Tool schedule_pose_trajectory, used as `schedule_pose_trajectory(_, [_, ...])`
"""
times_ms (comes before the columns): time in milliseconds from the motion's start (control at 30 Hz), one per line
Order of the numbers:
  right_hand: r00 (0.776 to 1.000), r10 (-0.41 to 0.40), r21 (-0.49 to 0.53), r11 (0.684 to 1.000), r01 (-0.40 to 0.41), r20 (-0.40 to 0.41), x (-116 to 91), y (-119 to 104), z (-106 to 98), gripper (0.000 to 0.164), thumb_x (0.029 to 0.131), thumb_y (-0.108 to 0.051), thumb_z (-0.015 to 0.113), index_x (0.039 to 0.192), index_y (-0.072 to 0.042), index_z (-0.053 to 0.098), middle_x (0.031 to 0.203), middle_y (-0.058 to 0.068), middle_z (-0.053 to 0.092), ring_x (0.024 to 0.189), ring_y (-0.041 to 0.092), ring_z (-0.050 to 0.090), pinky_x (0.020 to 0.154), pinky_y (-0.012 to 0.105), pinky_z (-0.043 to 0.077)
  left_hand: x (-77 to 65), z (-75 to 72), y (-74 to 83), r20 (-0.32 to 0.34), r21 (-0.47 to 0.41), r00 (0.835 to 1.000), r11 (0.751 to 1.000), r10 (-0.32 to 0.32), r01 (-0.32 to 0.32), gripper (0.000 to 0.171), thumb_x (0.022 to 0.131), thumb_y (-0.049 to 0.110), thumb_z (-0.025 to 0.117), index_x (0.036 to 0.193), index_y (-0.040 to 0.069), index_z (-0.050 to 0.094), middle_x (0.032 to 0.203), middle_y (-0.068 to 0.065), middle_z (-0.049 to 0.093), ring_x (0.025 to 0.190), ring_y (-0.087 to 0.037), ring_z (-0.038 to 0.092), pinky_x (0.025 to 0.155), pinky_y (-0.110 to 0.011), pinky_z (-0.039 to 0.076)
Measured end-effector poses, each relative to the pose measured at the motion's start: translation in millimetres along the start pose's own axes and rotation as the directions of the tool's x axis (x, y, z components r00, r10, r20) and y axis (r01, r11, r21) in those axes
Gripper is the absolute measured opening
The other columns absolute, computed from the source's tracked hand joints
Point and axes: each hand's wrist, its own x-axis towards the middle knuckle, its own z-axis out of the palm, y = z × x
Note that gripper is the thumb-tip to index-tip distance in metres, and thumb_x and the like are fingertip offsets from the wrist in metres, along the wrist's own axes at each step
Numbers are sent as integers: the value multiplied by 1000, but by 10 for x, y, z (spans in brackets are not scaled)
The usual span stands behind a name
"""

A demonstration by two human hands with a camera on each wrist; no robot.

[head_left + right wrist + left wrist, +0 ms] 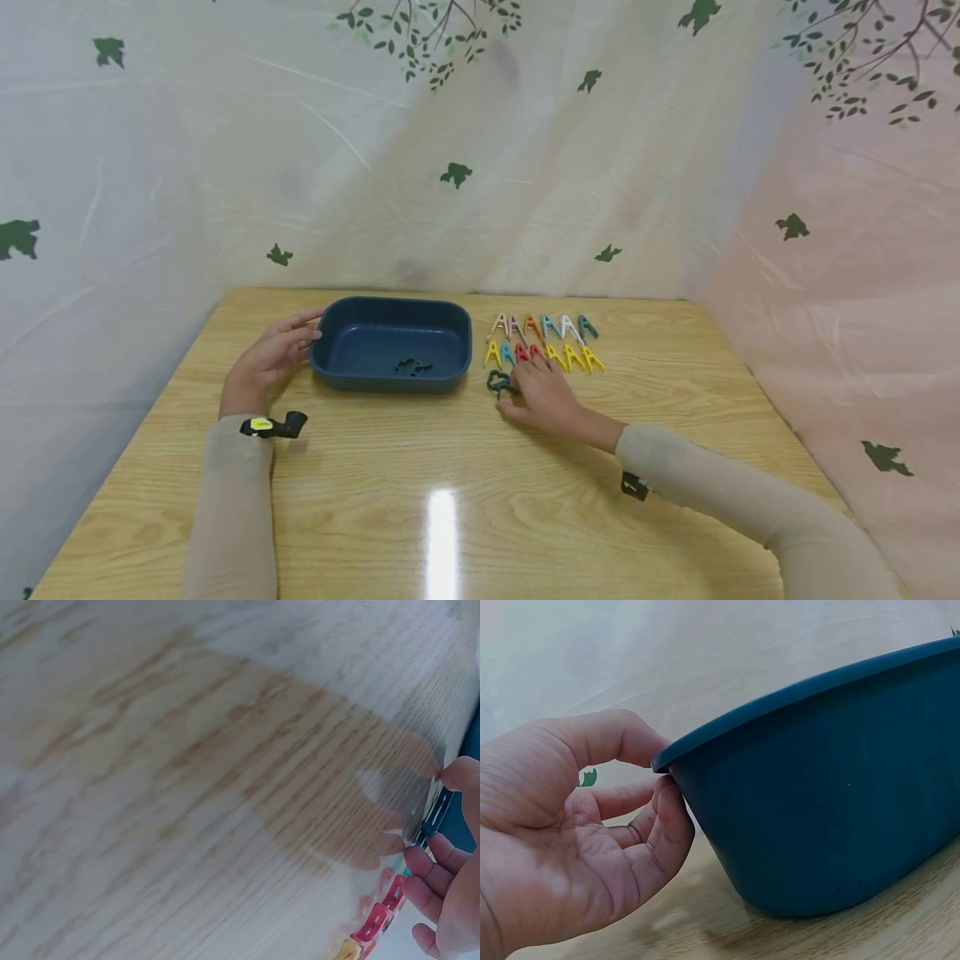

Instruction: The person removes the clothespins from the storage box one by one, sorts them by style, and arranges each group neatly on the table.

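Observation:
A dark blue tub (390,385) stands on the table, with dark green loop-shaped clips (411,367) lying inside. My left hand (273,354) holds its left rim; in the left wrist view one digit (622,735) bends onto the rim and other fingers curl beneath it. Right of the tub lies another dark green clip (498,382). My right hand (546,393) is at this clip, fingertips by its handle and thumb spread apart from them. In the right wrist view a sliver of the clip (430,827) shows between thumb and fingers.
Two rows of small clothespins lie behind the right hand. The back row has an orange clothespin (532,325) and a white clothespin (570,327); in front are red ones and a yellow clothespin (592,359). A patterned cloth (465,225) hangs behind the wooden table (360,483).

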Motion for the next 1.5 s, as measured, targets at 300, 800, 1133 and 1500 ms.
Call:
schedule_pose_trajectory(300, [1000,13,24,1000,-13,12,22,-24,5,40,87,-45,77,90,-9,59,87,3,61,89,24,52,93,51,42,-11,2,6,-5,7,1000,1000,-1,1,39,104,-7,46,120,20,68,95,6,71,85,-3,64,77,-17,56])
schedule_pose_trajectory(800, [1000,16,25,1000,-16,1,35,-36,23,40,88,-47,76,86,-12,57,84,1,59,89,24,54,97,55,42,-30,9,18,-13,26,1000,1000,-15,16,34,104,-4,49,126,18,65,106,7,71,90,-4,65,77,-17,56])
schedule_pose_trajectory(1133, [999,17,34,999,-18,32,47,-24,22,40,90,-48,75,87,-13,56,83,0,57,89,23,53,101,57,40,-4,-6,-2,-6,16,1000,1000,5,-5,38,104,-7,46,121,19,67,97,7,72,86,-4,64,78,-18,56])
schedule_pose_trajectory(1500, [999,7,21,1000,-8,39,59,-6,17,41,90,-49,74,88,-13,55,82,-1,54,86,21,50,103,56,39,-24,10,2,-20,8,1000,1000,-14,14,34,104,-4,50,126,17,64,103,6,70,88,-5,65,75,-17,56])
